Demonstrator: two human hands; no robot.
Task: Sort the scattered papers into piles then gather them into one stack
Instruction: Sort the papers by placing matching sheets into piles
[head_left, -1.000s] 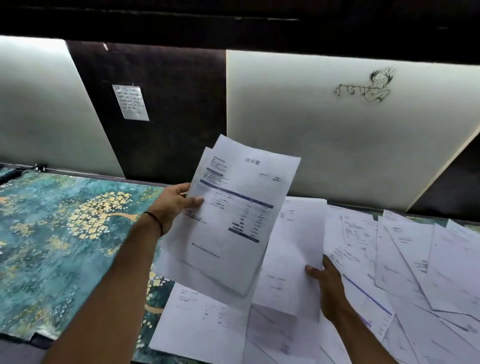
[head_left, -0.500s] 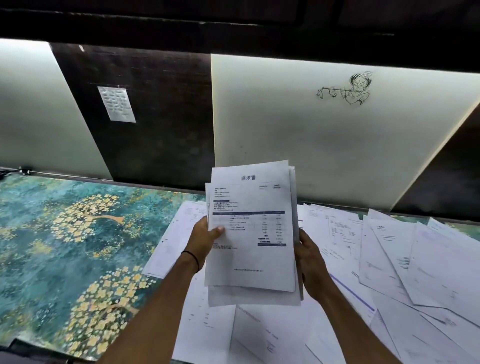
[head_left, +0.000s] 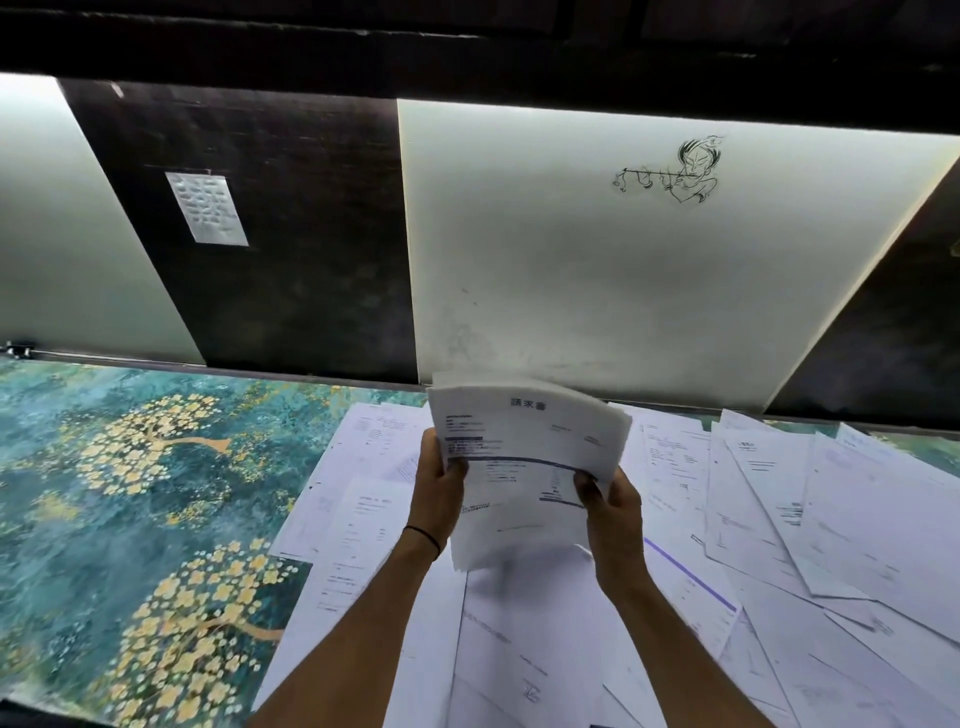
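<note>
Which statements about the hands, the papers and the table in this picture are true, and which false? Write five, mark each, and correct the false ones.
1. The left hand and the right hand both grip one bundle of papers. True.
2. The bundle lies flat on the table. False: it is held up, above the loose sheets.
3. A thin dark band circles the left wrist. True.
4. Loose sheets cover the whole table. False: they lie at the centre and right; the floral tablecloth shows on the left.
5. A line drawing sits on the pale wall panel. True.
</note>
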